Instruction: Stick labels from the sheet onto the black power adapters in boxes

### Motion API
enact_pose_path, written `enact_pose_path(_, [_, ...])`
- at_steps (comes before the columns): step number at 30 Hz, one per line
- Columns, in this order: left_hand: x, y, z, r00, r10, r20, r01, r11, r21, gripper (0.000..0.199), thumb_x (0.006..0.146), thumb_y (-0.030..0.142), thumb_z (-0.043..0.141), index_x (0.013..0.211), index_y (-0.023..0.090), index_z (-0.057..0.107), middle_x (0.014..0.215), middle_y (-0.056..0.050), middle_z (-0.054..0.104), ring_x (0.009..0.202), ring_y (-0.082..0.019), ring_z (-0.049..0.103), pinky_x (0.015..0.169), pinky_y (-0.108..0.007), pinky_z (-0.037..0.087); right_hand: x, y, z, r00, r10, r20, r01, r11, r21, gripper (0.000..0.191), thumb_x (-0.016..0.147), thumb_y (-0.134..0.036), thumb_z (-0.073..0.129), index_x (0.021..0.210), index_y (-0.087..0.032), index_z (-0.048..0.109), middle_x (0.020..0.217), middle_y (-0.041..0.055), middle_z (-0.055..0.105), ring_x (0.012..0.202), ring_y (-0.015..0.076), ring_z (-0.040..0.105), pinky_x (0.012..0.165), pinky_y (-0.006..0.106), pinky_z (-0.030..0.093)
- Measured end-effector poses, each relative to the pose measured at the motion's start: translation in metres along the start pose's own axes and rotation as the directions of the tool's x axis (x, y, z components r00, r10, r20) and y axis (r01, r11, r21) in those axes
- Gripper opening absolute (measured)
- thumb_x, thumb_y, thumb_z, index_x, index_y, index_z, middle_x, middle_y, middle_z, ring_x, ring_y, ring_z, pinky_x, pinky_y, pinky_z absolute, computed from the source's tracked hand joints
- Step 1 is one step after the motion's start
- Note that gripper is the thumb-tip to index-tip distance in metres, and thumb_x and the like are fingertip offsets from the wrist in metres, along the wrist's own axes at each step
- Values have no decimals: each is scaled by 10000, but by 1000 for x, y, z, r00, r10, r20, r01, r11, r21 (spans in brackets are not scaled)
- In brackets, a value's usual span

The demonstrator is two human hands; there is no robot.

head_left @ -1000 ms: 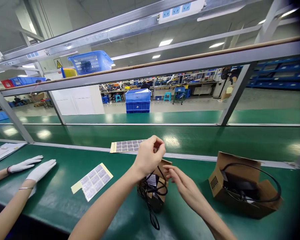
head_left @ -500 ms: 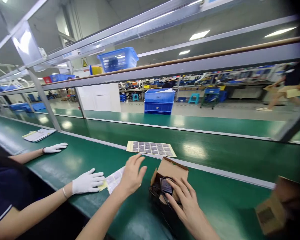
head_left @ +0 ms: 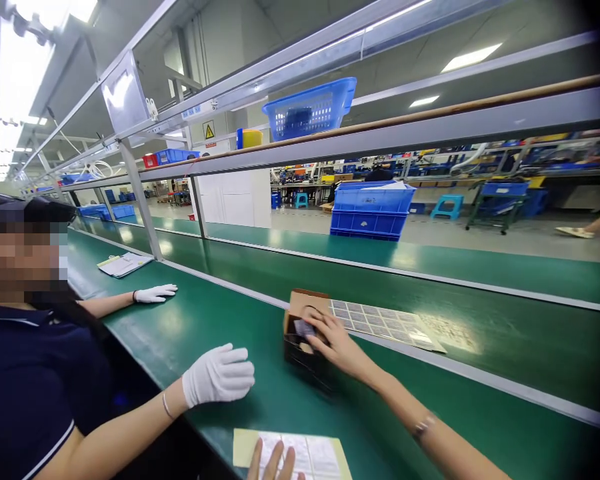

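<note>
While the right hand rests on it, the open cardboard box holds black cable.

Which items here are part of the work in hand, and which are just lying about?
In hand:
right hand on small cardboard box
left hand on label sheet

Lying about:
second label sheet
papers
blue basket
co-worker's gloved hand

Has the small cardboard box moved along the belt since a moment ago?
Yes. The small cardboard box, under the right hand, now sits at the left end of the label sheet; earlier it was near that sheet's right end.
</note>
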State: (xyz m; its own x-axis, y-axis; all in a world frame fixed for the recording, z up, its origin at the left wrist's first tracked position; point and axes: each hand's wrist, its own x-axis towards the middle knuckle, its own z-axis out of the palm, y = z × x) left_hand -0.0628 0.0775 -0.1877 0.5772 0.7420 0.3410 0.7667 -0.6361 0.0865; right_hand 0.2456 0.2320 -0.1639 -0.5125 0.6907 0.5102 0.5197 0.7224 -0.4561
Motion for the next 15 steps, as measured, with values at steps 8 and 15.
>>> enact_pose_path(8, [64, -61, -61, 923, -146, -356, 182, 981, 71, 490, 1010, 240, 207, 1107, 253, 687, 1176, -41, 705, 1278, -209, 559, 1093, -478, 404, 129, -88, 107, 997, -60, -46, 64, 995, 77, 414, 987, -300, 417, 1387, -211, 478, 1471, 158, 421, 1432, 305, 290, 1166, 569, 306])
enact_pose_path(15, [49, 42, 19, 951, -25, -310, 18, 1000, -24, 277, 863, 461, 641, 1115, 360, 699, 1264, -44, 677, 1321, -271, 517, 1101, -510, 420, 19, -95, 9, 988, -139, -61, 141, 990, 20, 495, 945, -273, 528, 1425, -246, 412, 1420, 94, 516, 1305, 218, 496, 1114, 392, 432])
